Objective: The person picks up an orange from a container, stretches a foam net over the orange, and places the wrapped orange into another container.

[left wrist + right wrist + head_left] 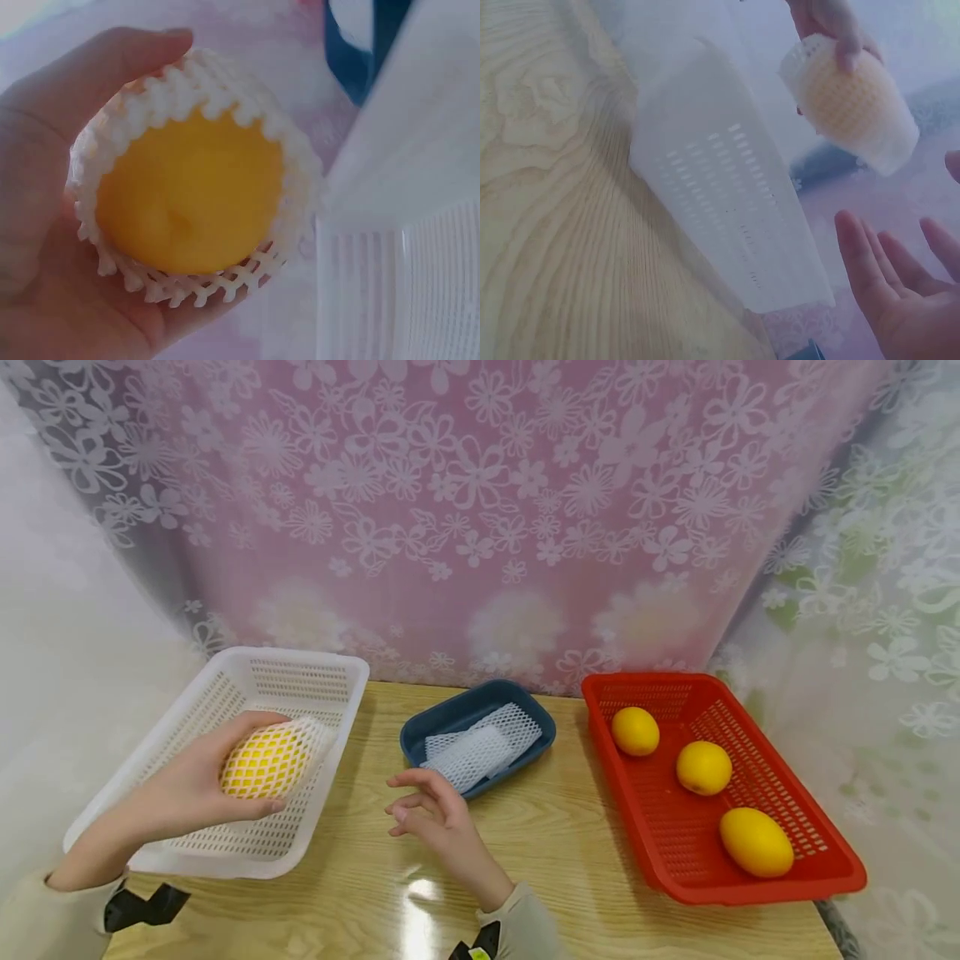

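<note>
My left hand [180,781] grips a yellow fruit in a white foam net [266,764], thumb on one side and fingers on the other. Hand and fruit are over the white basket [358,693]. In the left wrist view, one end of the net gapes and bare yellow fruit [191,199] shows through it. My right hand [446,827] holds nothing, its fingers loosely bent in front of the blue tray [450,714]. Several flattened white foam nets [476,756] lie in that tray. The right wrist view shows the right fingers [866,262] spread below the netted fruit [847,97].
On the right stands a red basket [660,835] with three bare yellow fruits, one at the back [635,732], one in the middle [703,767] and one in front [756,842]. Flowered curtains [480,527] hang behind the wooden table [555,860] and at its sides.
</note>
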Demonstrator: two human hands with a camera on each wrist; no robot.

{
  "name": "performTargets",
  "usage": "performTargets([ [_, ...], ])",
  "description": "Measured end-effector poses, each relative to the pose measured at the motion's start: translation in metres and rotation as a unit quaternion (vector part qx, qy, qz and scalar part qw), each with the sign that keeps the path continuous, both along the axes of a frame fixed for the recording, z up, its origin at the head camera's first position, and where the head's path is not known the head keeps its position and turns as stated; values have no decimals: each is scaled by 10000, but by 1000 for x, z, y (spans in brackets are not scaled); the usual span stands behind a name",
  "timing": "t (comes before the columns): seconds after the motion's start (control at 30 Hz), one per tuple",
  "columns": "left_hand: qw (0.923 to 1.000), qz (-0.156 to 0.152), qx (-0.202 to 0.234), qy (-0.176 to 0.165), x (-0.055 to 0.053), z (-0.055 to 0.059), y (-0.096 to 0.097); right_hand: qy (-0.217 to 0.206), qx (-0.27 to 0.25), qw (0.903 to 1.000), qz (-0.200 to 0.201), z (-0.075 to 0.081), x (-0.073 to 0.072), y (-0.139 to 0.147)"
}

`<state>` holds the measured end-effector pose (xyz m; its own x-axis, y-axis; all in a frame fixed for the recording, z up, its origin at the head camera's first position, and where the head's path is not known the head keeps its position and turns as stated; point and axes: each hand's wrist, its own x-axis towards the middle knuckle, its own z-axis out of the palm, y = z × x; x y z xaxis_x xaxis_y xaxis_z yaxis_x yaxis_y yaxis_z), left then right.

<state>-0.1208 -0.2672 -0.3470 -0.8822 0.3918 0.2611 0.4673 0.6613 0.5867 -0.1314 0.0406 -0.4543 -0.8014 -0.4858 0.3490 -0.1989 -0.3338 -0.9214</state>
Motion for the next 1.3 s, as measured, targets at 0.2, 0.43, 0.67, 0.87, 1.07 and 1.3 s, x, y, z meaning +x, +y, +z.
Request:
performTargets([
  [0.2, 9959, -556, -648, 283, -37, -5, -31, -125, 528, 9985, 65, 4, -9, -19],
  [0.43, 9778, -726, -1663, 1049, -78, -22, -52, -323, 981, 9947, 18, 6, -11, -39],
  [0.67, 9571, -978, -2294, 1476, -118, -43, -62, -169, 1061, 9941, -134, 7, -13, -50],
  [0.87, 9540, -729, -2609, 1287, -139, -61, -62, -131, 1184, 9926, -252, -1, -16, -56],
  [1.07, 9496, -933, -2732, 1221, -153, -78, -55, -154, 1506, 9882, -230, -6, -16, -62],
  [1.3, 9499, -814, -2852, 988, -161, -91, -44, 114, 1797, 9833, -255, -7, -16, -66],
])
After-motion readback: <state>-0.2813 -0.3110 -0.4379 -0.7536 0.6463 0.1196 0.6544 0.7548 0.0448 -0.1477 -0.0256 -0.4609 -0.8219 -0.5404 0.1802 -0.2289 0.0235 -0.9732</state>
